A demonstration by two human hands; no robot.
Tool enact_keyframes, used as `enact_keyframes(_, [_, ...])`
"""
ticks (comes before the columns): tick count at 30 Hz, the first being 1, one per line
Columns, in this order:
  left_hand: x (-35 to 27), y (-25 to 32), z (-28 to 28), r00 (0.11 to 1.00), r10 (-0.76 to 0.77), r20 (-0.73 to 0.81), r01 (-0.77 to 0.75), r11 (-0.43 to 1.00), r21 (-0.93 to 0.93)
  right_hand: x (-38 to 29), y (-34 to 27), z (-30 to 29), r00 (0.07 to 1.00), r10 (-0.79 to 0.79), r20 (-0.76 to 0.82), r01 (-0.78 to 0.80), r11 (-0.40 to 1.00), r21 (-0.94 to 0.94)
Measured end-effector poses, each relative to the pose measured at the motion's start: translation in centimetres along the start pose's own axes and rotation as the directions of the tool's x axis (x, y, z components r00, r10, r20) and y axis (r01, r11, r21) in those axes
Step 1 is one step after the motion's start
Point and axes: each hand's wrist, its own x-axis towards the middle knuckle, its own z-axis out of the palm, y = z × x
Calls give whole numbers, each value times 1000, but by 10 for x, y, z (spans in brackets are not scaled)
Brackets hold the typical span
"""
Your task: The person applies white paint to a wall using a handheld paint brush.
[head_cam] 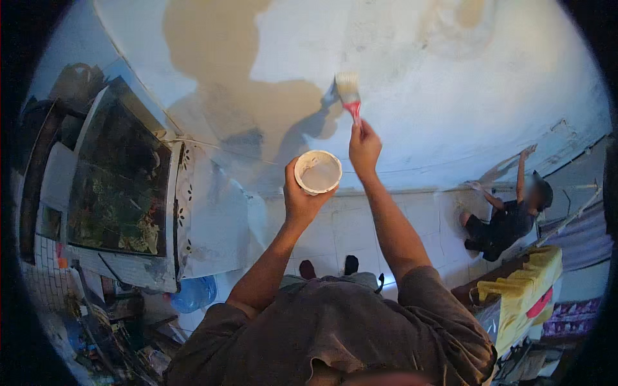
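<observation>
My left hand [303, 200] is wrapped around a round, pale plastic tub [318, 172] with whitish liquid in its bottom and smears on its inner wall. In my right hand [365, 148] is a flat paintbrush [348, 89] by its red handle, bristles pointing up at the wall. The bristles are at or very near the painted wall [415, 111], just beside the brush's shadow; contact cannot be told for certain. Blotchy, unevenly coloured patches show on the wall, and my shadow falls across its left part. The tub is lower than the brush and to its left.
A large glass tank [120, 178] on a white stand is at the left, with a blue water bottle [194, 294] near its foot. Another person [507, 222] crouches by the wall at right, one arm raised. Yellow cloth [521, 294] hangs at lower right. A thin cable runs along the wall.
</observation>
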Motion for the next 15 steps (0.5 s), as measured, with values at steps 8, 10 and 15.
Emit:
enact_keyframes(8, [0, 0, 10, 999, 14, -52, -14, 1000, -3, -57, 92, -33, 955, 269, 124, -233, 941, -245])
enact_keyframes(10, [-3, -5, 14, 998, 4, -57, -5, 1000, -18, -40, 88, -67, 953, 210, 217, -189, 975, -114])
enact_keyframes(15, [-10, -14, 17, 998, 20, -58, -14, 994, 112, 30, -67, -169, 815, 165, 555, -157, 986, -62])
